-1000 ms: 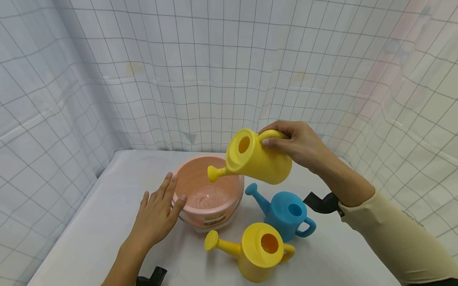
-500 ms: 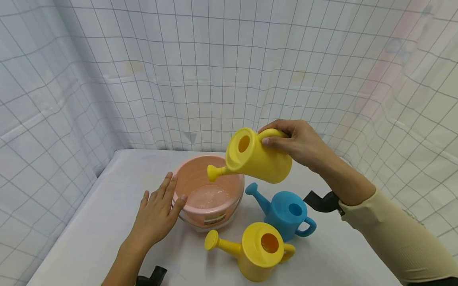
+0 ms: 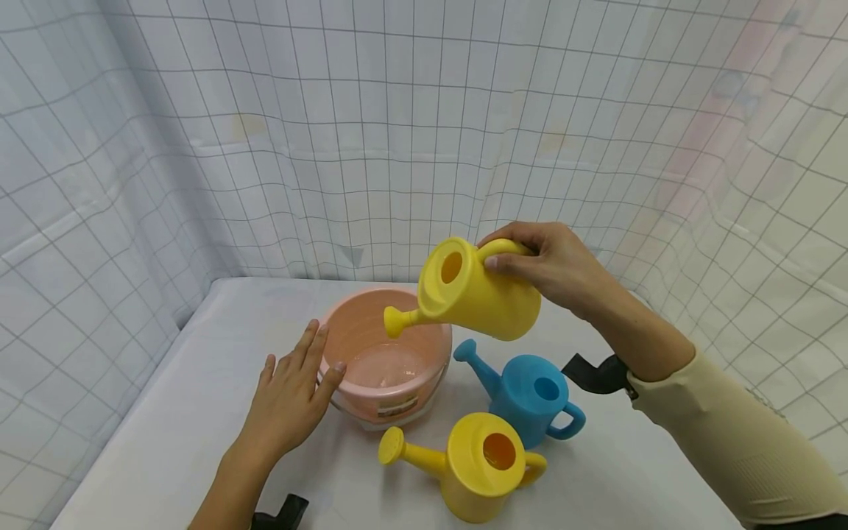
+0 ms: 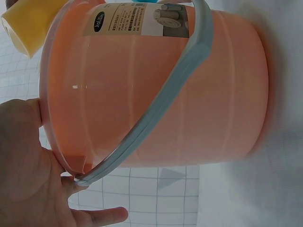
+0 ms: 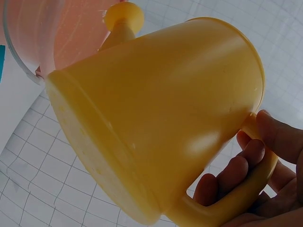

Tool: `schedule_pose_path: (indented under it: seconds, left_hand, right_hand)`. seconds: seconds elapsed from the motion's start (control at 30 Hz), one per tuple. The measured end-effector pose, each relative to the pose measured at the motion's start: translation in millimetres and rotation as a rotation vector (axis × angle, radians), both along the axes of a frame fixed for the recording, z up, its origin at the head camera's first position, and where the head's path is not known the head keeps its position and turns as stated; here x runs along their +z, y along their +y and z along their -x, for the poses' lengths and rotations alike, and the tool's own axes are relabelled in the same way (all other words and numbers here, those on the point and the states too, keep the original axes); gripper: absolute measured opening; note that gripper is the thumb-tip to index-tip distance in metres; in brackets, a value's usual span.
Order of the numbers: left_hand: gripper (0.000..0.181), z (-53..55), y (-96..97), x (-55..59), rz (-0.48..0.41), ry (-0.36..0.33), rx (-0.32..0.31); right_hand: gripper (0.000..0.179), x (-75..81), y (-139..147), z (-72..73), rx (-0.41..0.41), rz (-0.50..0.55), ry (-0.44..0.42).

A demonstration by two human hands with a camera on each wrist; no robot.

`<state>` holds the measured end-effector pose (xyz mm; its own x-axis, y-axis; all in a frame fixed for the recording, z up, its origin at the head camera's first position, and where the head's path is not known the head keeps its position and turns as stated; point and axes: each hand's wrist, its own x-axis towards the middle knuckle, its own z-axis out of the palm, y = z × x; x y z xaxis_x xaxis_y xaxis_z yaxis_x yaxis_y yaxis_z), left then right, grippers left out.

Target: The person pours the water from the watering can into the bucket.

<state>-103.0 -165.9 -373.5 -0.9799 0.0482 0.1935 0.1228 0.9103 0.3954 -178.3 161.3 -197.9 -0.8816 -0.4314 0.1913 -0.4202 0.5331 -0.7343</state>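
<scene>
My right hand (image 3: 556, 269) grips the handle of a yellow watering can (image 3: 493, 298), tilted with its spout down to the left over a pink bucket (image 3: 414, 390). In the right wrist view the fingers (image 5: 232, 172) wrap round that handle. Some water lies in the bottom of the bucket. My left hand (image 3: 288, 401) rests at the bucket's left rim, fingers spread and fairly straight. The left wrist view shows this hand (image 4: 28, 165) touching the rim near the root of the grey bail handle (image 4: 156, 101).
A blue watering can (image 3: 526, 397) stands upright right of the bucket. In front of it is a second yellow watering can (image 3: 480, 467), its spout pointing left. The white table (image 3: 185, 412) meets a checked curtain (image 3: 397, 132) behind and at both sides.
The water in the bucket was rippling and is now calmer, with small bubbles. Both hands and the tilted watering can have hardly moved.
</scene>
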Motion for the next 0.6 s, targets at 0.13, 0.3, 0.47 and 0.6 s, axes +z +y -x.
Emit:
schedule_pose_path:
  seconds: [0.13, 0.3, 0.47, 0.6]
  left_hand:
    - [0.067, -0.2, 0.1, 0.6, -0.002, -0.003, 0.003]
    - [0.067, 0.1, 0.3, 0.5, -0.002, -0.004, 0.003]
    - [0.067, 0.0, 0.5, 0.6, 0.000, -0.003, 0.004]
    - [0.067, 0.1, 0.4, 0.6, -0.002, -0.003, 0.004]
  right_hand:
    - [0.025, 0.2, -0.7, -0.5, -0.006, 0.010, 0.006]
    - [0.024, -0.7, -1.6, -0.5, -0.013, 0.021, -0.003]
    - [0.025, -1.5, -1.8, 0.8, -0.010, 0.016, -0.004]
    - [0.026, -1.7, -1.3, 1.3, -0.004, 0.001, 0.000]
